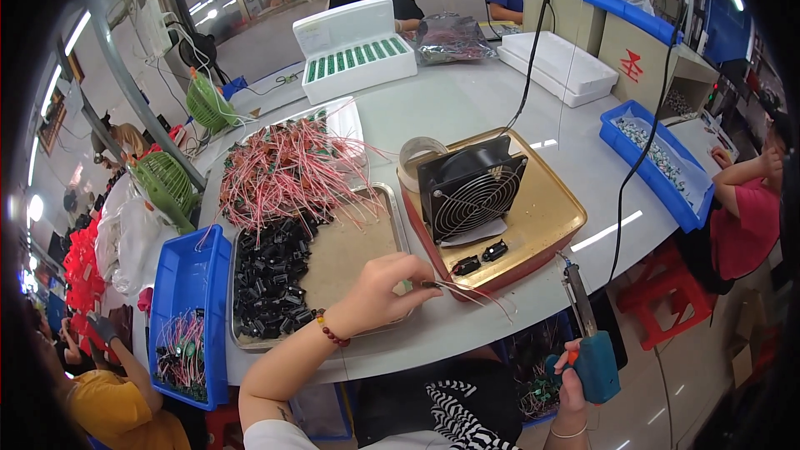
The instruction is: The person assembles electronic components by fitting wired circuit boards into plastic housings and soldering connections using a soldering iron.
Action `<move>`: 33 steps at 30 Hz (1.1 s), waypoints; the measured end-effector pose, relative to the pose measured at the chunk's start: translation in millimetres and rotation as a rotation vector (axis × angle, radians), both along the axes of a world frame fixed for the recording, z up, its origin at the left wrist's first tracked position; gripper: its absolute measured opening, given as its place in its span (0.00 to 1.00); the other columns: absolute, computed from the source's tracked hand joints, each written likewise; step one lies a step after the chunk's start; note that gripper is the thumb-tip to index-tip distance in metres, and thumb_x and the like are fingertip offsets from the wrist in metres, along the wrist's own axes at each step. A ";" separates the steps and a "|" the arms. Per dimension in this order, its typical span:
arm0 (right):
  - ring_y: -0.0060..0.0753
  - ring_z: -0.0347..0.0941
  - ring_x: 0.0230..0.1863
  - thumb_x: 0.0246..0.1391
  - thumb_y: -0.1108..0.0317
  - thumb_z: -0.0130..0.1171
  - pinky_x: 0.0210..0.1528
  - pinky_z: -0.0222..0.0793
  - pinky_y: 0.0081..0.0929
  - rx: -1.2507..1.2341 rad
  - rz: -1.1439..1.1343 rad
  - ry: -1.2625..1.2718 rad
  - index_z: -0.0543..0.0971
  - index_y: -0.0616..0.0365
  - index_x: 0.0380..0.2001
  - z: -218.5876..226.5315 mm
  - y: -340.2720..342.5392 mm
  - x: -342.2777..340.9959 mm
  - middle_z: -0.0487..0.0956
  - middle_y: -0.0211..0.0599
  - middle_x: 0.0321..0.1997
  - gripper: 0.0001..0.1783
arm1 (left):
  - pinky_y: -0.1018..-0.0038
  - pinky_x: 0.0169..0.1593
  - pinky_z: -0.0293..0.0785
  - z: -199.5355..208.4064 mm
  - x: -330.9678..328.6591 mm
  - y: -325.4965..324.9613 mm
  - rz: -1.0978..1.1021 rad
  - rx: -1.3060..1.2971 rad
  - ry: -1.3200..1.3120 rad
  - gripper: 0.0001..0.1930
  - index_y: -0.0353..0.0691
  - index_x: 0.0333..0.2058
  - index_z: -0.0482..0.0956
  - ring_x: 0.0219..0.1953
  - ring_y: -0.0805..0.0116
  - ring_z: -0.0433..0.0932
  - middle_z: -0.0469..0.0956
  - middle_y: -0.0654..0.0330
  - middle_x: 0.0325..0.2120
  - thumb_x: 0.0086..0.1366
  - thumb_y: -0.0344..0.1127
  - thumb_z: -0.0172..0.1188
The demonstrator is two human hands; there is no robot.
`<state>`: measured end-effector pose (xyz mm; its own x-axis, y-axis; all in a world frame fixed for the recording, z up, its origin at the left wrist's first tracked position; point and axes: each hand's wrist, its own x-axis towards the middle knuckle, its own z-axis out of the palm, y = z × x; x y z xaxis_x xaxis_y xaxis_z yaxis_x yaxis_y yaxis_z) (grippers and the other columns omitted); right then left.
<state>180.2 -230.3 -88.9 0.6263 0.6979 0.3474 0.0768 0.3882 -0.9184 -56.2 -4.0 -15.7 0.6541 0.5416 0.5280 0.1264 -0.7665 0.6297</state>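
My left hand point(379, 298), a beaded bracelet at its wrist, is closed in a pinch over the table's front edge. Between its fingers is a small wired part, mostly hidden, whose thin red and white wires point(483, 293) trail to the right. My right hand point(570, 387) grips a teal soldering gun point(598, 367) at the lower right, its metal nozzle pointing up toward the gold tin lid point(546, 200). Two small black parts point(481, 257) lie on the lid in front of a black fan point(475, 187).
A metal tray point(398, 221) holds black parts point(271, 283) and a heap of red-wired boards point(287, 167). Blue bins point(192, 271) stand left and right point(696, 217). A foam box point(358, 75) of green boards sits at the back. A black cable point(629, 183) hangs at right. Other people sit around.
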 end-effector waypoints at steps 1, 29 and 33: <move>0.27 0.72 0.26 0.43 0.59 0.66 0.30 0.70 0.22 -0.021 -0.005 -0.028 0.72 0.69 0.38 0.7 -1.3 1.0 0.76 0.44 0.36 0.26 | 0.73 0.31 0.71 -0.2 0.2 0.6 -0.039 0.012 0.032 0.09 0.38 0.28 0.77 0.27 0.64 0.76 0.76 0.58 0.23 0.50 0.29 0.68; 0.40 0.66 0.27 0.43 0.78 0.47 0.30 0.65 0.27 0.125 0.116 -0.238 0.67 0.75 0.44 26.3 13.9 -31.1 0.71 0.55 0.41 0.20 | 0.84 0.33 0.66 99.3 -275.8 -55.3 0.942 -0.267 -0.067 0.10 0.37 0.42 0.72 0.28 0.83 0.69 0.71 0.71 0.26 0.65 0.34 0.53; 0.41 0.67 0.29 0.42 0.80 0.46 0.32 0.66 0.27 0.106 0.176 -0.267 0.66 0.73 0.44 29.6 16.6 -38.6 0.71 0.55 0.42 0.21 | 0.84 0.31 0.65 75.8 -358.2 -34.9 1.140 -0.419 -0.084 0.13 0.37 0.44 0.72 0.27 0.82 0.70 0.71 0.72 0.24 0.64 0.36 0.54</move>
